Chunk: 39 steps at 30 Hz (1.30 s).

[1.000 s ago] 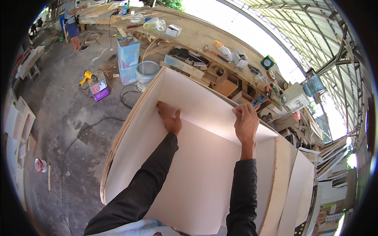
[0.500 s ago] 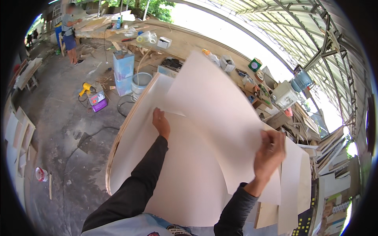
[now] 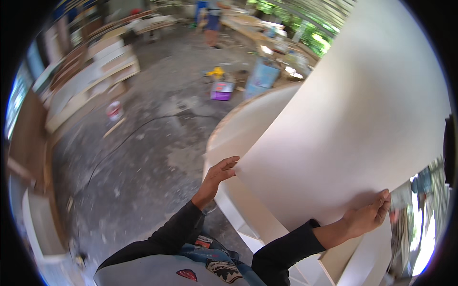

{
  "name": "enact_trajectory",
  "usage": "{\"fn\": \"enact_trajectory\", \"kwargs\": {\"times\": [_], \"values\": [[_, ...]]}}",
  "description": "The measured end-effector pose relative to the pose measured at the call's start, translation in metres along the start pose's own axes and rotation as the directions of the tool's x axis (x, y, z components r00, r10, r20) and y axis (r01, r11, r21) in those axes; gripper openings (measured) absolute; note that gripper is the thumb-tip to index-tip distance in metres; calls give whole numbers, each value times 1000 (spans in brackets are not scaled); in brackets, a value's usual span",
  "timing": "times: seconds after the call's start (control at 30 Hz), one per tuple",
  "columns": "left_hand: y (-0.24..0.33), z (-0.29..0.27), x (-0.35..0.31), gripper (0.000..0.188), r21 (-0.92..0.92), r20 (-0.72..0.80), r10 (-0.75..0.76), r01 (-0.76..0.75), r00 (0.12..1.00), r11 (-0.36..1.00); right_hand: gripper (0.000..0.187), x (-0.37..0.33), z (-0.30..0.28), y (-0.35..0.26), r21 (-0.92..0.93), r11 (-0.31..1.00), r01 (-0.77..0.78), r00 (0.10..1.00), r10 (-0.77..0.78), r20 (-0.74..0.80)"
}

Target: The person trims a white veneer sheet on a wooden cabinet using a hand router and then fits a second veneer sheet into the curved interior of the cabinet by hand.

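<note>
A large, flexible white sheet (image 3: 343,128) rises in a curve from between my hands toward the upper right. My right hand (image 3: 365,219) is closed on its near edge, the fingers folded around it. At the sheet's left near corner is my left hand (image 3: 217,178), fingers stretched out and apart, the tips touching or close to the edge. Under and behind the sheet stands a white curved wooden piece (image 3: 253,117) with a raw brown rim. Its near side shows white panels and openings below my forearms. The sheet hides most of its top.
On the concrete floor are a cable (image 3: 138,126), a white-and-red bucket (image 3: 114,110), a wood strip (image 3: 113,128), a purple box (image 3: 222,91) and a yellow power tool (image 3: 216,72). White cabinet frames (image 3: 90,88) line the left. A person (image 3: 213,24) stands by the far workbench.
The view has swung left. The sheet has been lifted and now stands higher on the right. My left hand has left the curved piece's inner surface for the sheet's corner; my right still grips the sheet.
</note>
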<state>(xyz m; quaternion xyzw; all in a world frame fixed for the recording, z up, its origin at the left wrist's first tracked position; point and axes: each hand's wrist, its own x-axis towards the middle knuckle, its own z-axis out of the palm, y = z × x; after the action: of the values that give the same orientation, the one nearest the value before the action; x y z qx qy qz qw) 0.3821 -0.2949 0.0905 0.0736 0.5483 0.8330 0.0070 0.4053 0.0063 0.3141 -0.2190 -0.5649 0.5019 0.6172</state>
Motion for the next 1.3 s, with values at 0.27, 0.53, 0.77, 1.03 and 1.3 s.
{"fn": "enact_trajectory", "kwargs": {"times": [0.27,0.53,0.77,1.03,1.3], "values": [[25,-100,-284,88,-317,-231,150,-220,961,922,52,-237,-5,-65,209,753,-624,635,334,696],[31,-65,-501,78,-269,-625,282,-540,728,797,38,-503,-142,-128,-344,406,-847,-289,191,938],[54,-93,-690,69,113,-951,228,-452,209,885,26,-685,-358,-170,-774,324,-544,-796,94,599],[51,-143,-871,37,251,-867,26,-393,-497,885,12,-787,-565,-217,-854,481,-197,-978,-33,207],[51,-194,-1064,10,488,-718,-82,-585,-691,648,40,-914,-597,-245,-746,665,18,-984,143,104]]}}
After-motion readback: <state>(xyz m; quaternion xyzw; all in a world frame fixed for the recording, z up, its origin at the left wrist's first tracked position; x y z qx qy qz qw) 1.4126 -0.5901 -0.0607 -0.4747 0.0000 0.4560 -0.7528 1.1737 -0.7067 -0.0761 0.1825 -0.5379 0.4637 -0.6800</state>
